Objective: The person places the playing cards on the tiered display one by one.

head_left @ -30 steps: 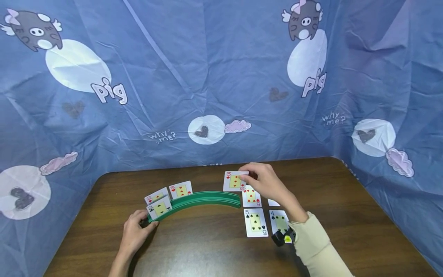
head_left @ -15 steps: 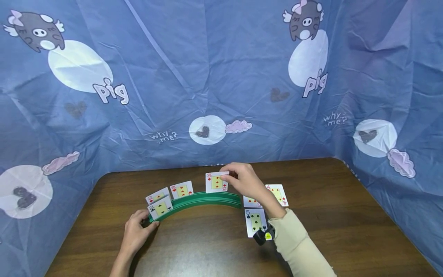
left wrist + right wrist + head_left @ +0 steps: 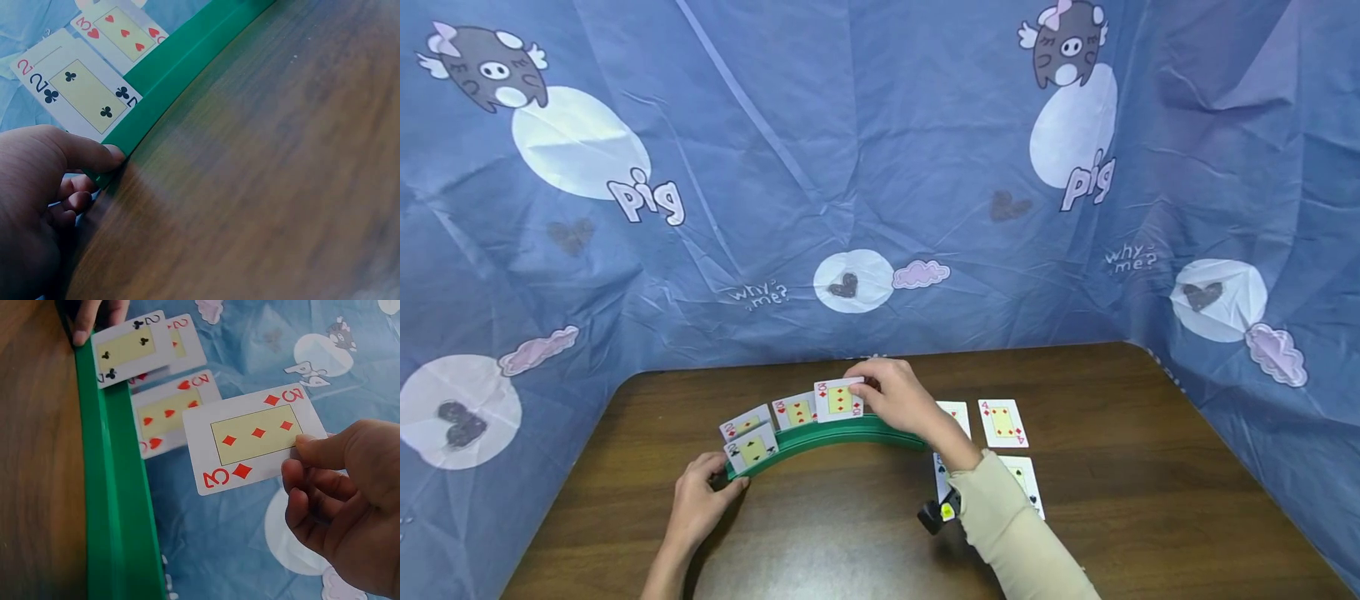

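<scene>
My left hand (image 3: 698,492) grips the left end of a curved green card holder (image 3: 850,429). In the left wrist view its thumb (image 3: 111,155) lies on the front, with fingers curled behind. The two of clubs (image 3: 87,84) stands in the holder's left part, in front of the two of diamonds (image 3: 186,345). The three of hearts (image 3: 119,32) stands to their right. My right hand (image 3: 891,400) pinches the three of diamonds (image 3: 258,434) between thumb and fingers. That card is raised over the holder, overlapping the three of hearts in the head view.
Right of the holder, several cards lie face up on the brown wooden table (image 3: 1150,467). They include the four of diamonds (image 3: 1002,423) and a card with black spades (image 3: 1028,483). The right forearm covers part of them. Blue patterned cloth (image 3: 880,167) hangs behind.
My right hand has carried the three of diamonds leftward, from above the right end of the holder to near the three of hearts. My left hand stays on the holder's left end.
</scene>
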The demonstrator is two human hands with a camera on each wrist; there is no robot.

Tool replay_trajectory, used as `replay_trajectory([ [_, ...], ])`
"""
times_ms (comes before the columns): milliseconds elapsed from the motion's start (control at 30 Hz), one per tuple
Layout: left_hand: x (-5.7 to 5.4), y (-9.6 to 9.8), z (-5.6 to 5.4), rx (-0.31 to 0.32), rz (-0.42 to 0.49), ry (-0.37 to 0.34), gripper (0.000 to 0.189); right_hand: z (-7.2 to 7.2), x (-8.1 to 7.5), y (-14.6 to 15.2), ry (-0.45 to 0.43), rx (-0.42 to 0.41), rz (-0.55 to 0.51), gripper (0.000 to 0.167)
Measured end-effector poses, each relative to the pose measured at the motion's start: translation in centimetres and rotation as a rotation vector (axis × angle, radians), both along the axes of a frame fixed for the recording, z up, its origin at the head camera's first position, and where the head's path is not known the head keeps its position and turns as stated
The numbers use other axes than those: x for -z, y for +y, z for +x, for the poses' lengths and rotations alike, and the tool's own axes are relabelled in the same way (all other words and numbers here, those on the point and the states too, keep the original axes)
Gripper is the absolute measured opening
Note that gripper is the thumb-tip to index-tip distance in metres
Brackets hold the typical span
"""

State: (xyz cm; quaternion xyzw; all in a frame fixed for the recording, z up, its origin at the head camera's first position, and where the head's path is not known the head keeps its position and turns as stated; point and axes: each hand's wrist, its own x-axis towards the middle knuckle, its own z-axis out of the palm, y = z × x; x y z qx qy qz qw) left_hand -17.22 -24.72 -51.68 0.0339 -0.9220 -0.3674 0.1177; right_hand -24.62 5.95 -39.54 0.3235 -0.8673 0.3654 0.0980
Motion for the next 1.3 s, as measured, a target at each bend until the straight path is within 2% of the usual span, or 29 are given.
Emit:
replay_trajectory([
  [200,0.1,0.1,-0.1,0.008,-0.001,-0.011,0.031,-0.2,0.6,-1.3,-0.001,-0.017,0.004,0.016],
  [433,0.1,0.0,0.0,0.000,-0.007,0.013,0.031,-0.4,1.9,-2.9,0.011,-0.046,-0.012,0.013],
  [700,0.1,0.1,0.2,-0.007,-0.021,0.037,0.030,-0.1,3.5,-4.5,-0.059,-0.018,-0.006,0.018],
  [833,0.1,0.2,0.2,-0.015,-0.019,0.037,0.030,0.1,4.0,-5.0,-0.064,-0.021,0.008,0.019],
  [1167,0.4,0.2,0.1,-0.009,-0.041,0.118,0.026,-0.1,5.0,-5.5,-0.026,-0.037,0.028,0.017],
  [1300,0.5,0.3,0.0,-0.008,-0.041,0.121,0.025,-0.2,5.4,-5.6,-0.035,-0.035,0.030,0.016],
])
